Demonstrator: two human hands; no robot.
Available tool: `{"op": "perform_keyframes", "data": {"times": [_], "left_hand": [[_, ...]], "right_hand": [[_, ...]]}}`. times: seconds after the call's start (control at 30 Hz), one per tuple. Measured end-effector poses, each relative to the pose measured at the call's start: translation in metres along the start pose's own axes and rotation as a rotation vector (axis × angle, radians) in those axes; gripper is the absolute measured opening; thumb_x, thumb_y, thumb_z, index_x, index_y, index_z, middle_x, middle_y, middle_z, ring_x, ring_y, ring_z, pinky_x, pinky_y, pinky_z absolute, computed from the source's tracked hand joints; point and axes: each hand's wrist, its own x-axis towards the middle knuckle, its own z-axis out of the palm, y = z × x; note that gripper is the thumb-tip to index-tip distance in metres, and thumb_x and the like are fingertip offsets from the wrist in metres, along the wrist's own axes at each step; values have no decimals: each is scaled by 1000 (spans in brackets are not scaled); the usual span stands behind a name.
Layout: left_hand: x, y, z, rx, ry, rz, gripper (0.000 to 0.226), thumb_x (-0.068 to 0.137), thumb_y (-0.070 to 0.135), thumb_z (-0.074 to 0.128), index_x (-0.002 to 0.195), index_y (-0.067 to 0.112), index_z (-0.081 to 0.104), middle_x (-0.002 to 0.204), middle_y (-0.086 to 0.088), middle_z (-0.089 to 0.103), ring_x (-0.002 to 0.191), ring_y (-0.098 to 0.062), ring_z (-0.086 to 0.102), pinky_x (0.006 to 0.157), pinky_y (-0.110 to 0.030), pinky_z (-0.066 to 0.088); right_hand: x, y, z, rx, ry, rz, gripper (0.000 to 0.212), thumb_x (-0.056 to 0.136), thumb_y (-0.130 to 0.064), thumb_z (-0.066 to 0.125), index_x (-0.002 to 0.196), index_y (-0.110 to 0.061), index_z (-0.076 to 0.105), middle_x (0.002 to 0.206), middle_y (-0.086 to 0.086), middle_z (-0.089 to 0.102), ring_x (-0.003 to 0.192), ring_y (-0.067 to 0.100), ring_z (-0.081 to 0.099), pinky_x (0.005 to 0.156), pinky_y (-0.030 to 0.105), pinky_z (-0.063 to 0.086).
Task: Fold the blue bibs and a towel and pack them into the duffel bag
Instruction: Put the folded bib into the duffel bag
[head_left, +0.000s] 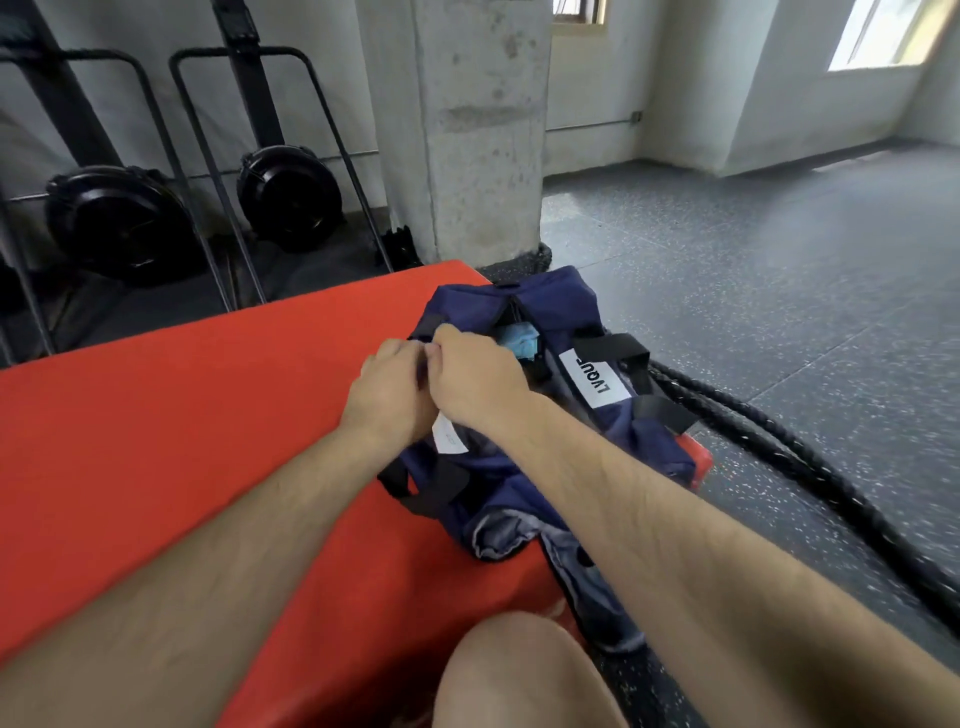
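A white label (593, 378) on the side of the navy duffel bag (524, 426) carries black letters that read "LVQU", the rest cut off by a black strap (631, 347). A 2nd white tag (448, 439) near the left wrist is too blurred to read. The bag lies on the right edge of a red mat (182, 441), its top partly unzipped, with light blue cloth (521, 338) showing inside the gap. The 2 hands meet over the bag's top: the left hand (390, 387) and the right hand (475, 376) touch each other, fingers curled and pinching the bag's fabric at the opening. A thick black rope (779, 447) runs along the speckled grey floor (753, 249) just beside the bag. Behind stands a concrete pillar (467, 130), and 2 black fan machines (208, 208) by the wall at left. A bare knee (519, 675) shows at the bottom.
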Motion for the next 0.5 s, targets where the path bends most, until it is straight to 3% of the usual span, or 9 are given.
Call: {"op": "perform_keyframes", "data": {"times": [0.07, 0.23, 0.37, 0.5], "left_hand": [[-20, -5, -17, -19, 64, 37, 6, 89, 29, 45, 87, 27, 50, 101, -5, 61, 94, -33, 56, 77, -45, 48], [-95, -50, -72, -25, 141, 21, 35, 87, 37, 28, 93, 23, 60, 95, 3, 65, 91, -25, 59, 82, -47, 48], [-167, -111, -123, 16, 257, -55, 32, 93, 35, 31, 92, 20, 59, 91, 1, 66, 89, -25, 60, 77, -46, 48], [-251, -164, -177, 116, 328, -217, 20, 94, 29, 35, 77, 24, 43, 75, 0, 54, 78, -35, 55, 67, -46, 43]], "right_hand": [[-19, -22, -5, 160, -12, -34, 27, 105, -30, 35, 111, -10, 52, 108, 17, 65, 102, 39, 60, 83, 46, 48], [-65, -95, 8, 307, -36, -137, 25, 106, -30, 34, 106, -15, 53, 101, 12, 66, 95, 34, 60, 73, 42, 44], [-99, -177, 28, 349, -87, -307, 24, 105, -29, 33, 107, -16, 53, 98, 14, 67, 94, 37, 61, 70, 41, 41], [-136, -273, 50, 334, -151, -493, 24, 106, -26, 35, 109, -12, 54, 104, 16, 67, 97, 39, 62, 69, 42, 35]]}}
